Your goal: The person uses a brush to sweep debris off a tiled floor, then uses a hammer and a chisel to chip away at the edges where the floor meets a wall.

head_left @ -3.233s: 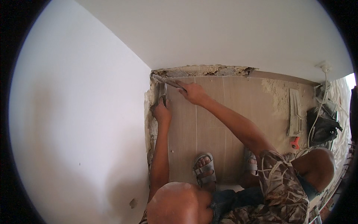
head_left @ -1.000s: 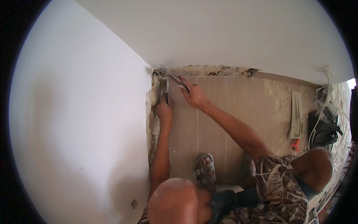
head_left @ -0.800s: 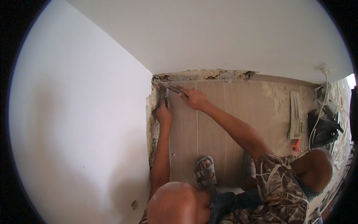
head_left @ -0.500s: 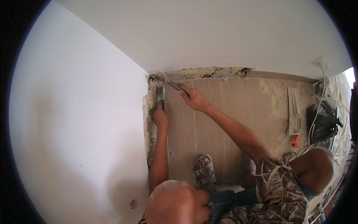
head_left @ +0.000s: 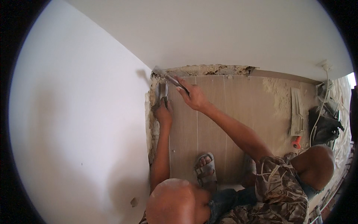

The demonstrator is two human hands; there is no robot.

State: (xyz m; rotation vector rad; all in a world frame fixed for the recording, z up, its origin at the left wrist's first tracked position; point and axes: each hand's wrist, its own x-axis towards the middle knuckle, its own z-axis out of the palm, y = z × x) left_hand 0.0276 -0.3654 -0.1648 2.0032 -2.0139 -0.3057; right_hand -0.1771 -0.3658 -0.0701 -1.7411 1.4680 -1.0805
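My right hand (head_left: 192,96) is closed round the dark handle of a putty knife (head_left: 168,77). Its greyish end is smeared by motion and reaches the inner corner where the two walls meet. Below it, my left hand (head_left: 163,113) grips a second flat metal putty knife (head_left: 162,90), whose blade points at the same corner beside the left wall. Rough, broken plaster (head_left: 201,70) runs along the foot of the far wall. A similar crumbling strip (head_left: 151,130) follows the left wall, next to my left forearm.
Wood-look floor planks (head_left: 212,115) lie under my sandalled feet. To the right are a long trowel (head_left: 296,112), a red-orange object (head_left: 297,142), a black bag (head_left: 323,127) and a cable (head_left: 320,115) from a wall socket. Dusty residue (head_left: 276,93) marks the floor.
The right hand's putty knife has shifted slightly at the corner and is now blurred, with a shadow on the left wall. The left hand stays at its strip; the whole view has moved a little.
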